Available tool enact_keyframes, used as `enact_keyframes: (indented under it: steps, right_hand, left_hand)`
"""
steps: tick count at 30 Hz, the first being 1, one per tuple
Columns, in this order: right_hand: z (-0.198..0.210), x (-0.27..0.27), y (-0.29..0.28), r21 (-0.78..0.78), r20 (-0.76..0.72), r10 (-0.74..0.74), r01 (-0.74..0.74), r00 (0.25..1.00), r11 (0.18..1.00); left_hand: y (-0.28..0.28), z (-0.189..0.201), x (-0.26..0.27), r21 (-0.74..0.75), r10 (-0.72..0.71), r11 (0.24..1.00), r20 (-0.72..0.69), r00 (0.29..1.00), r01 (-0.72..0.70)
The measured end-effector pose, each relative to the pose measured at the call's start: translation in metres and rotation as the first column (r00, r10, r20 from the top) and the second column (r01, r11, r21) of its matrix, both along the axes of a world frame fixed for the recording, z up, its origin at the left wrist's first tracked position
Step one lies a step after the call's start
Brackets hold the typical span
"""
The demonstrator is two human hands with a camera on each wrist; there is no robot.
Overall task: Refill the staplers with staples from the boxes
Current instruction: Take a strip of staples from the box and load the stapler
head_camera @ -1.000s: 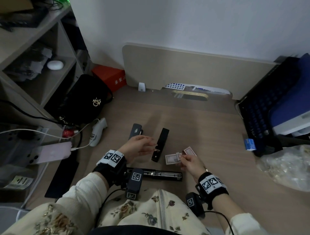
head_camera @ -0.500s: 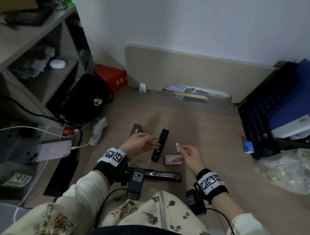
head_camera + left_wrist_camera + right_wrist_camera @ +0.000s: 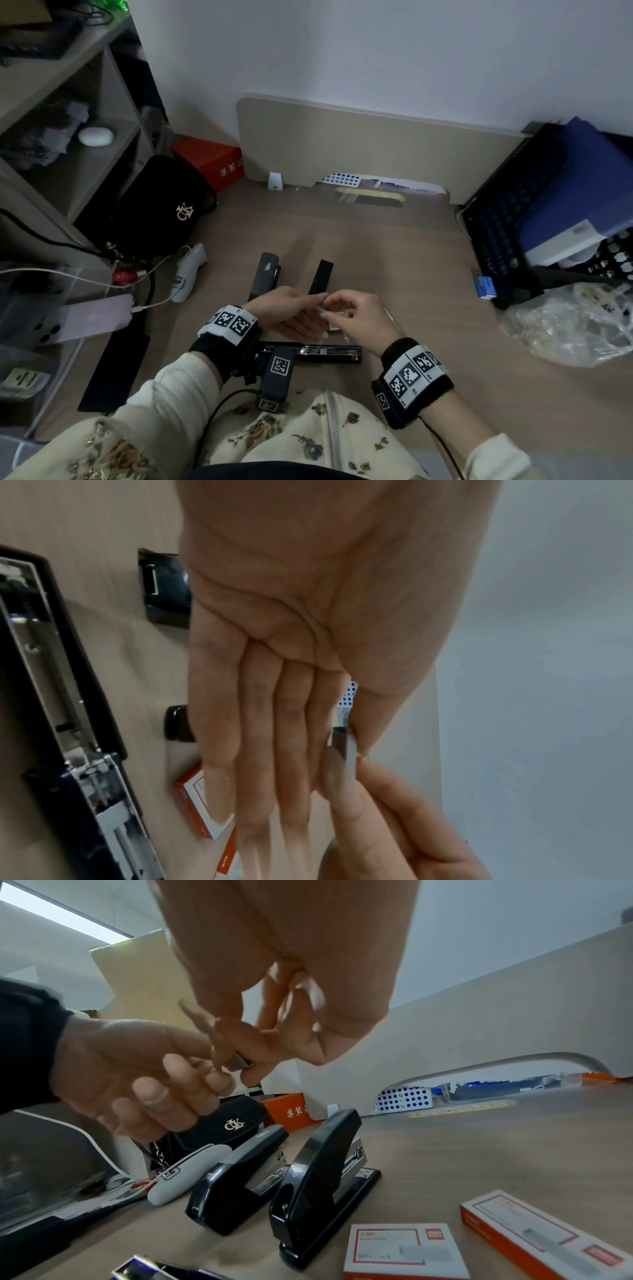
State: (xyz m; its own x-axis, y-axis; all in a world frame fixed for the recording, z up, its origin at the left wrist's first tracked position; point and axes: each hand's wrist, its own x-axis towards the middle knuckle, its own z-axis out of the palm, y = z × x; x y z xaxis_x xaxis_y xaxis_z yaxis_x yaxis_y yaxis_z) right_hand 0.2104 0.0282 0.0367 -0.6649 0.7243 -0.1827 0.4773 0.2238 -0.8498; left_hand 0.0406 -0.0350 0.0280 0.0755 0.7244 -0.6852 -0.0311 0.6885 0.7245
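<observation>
My left hand (image 3: pixel 310 305) and right hand (image 3: pixel 334 306) meet above the desk, and both pinch a short silver staple strip (image 3: pixel 344 746), which shows again as the staple strip (image 3: pixel 240 1062) in the right wrist view. Behind the hands stand two closed black staplers (image 3: pixel 265 274) (image 3: pixel 320 275). A third stapler (image 3: pixel 329 353) lies opened out flat near my body, its metal channel (image 3: pixel 68 723) exposed. Two orange-and-white staple boxes (image 3: pixel 400 1248) (image 3: pixel 541 1234) lie on the desk under my right hand; in the head view the hands mostly hide them.
A black bag (image 3: pixel 154 209), a white handheld device (image 3: pixel 188 274) and a charging phone (image 3: pixel 92 318) crowd the left side under shelves. On the right are a dark crate (image 3: pixel 507 212), a small blue box (image 3: pixel 484 287) and a crumpled plastic bag (image 3: pixel 565 325).
My right hand lifted a staple strip from the box area and carried it left. My left hand left the middle stapler and now pinches the strip too.
</observation>
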Motion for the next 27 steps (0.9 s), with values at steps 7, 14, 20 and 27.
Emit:
enact_keyframes:
  steps: [7, 14, 20, 27]
  right_hand:
    - [0.004, -0.001, -0.007, 0.064, 0.052, -0.067, 0.064, 0.996, 0.996]
    - [0.003, -0.005, -0.011, 0.126, 0.066, -0.129, 0.12, 0.989, 0.985]
    - [-0.002, -0.004, -0.009, 0.152, 0.02, -0.151, 0.146, 0.988, 0.978]
    - [-0.009, -0.002, -0.009, 0.196, -0.017, -0.14, 0.14, 0.99, 0.97]
  left_hand:
    - [-0.003, -0.004, 0.002, 0.105, 0.055, 0.993, 0.012, 0.998, -0.056]
    - [-0.002, -0.005, 0.004, 0.188, 0.183, 0.967, -0.036, 0.982, -0.173]
    - [-0.001, -0.002, 0.0, 0.134, 0.13, 0.983, -0.04, 0.991, -0.124]
    - [-0.002, -0.004, -0.003, 0.201, 0.134, 0.974, -0.113, 0.985, -0.109]
